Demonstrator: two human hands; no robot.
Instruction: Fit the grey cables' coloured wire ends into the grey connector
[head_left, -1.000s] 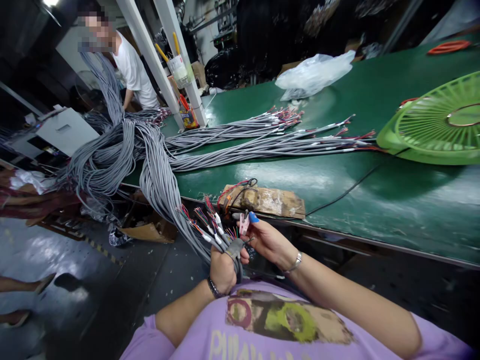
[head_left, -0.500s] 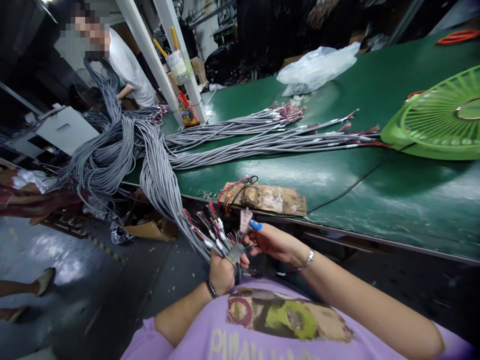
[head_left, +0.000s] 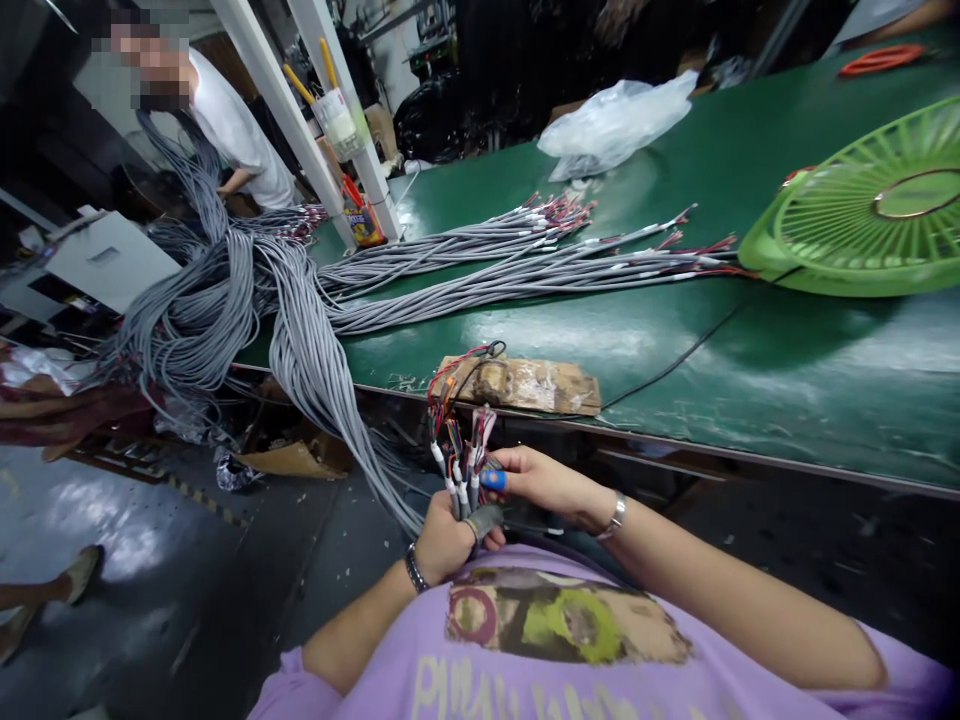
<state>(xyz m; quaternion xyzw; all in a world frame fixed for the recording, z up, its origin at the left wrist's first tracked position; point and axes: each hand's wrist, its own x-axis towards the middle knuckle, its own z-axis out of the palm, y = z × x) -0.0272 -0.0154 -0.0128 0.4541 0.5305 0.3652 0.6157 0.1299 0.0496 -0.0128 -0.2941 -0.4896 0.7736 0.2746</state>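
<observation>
My left hand is wrapped round a bunch of grey cables in front of my body. Its thumb has a grey covering. White sleeves mark the cable ends, and thin coloured wires fan out above them. My right hand is closed at the right side of these ends, with a blue wrap on one finger. What lies between its fingertips is hidden. A pale, pinkish strip stands up just above them among the wires.
A wooden block with wires sits at the green table's near edge. Grey cable bundles stretch across the table and hang off its left side. A green fan, a plastic bag and a white post stand beyond. Another person handles cables.
My right hand has moved slightly down and left, closer against the cable ends. The wire ends now point more upright. The whole view has shifted a little.
</observation>
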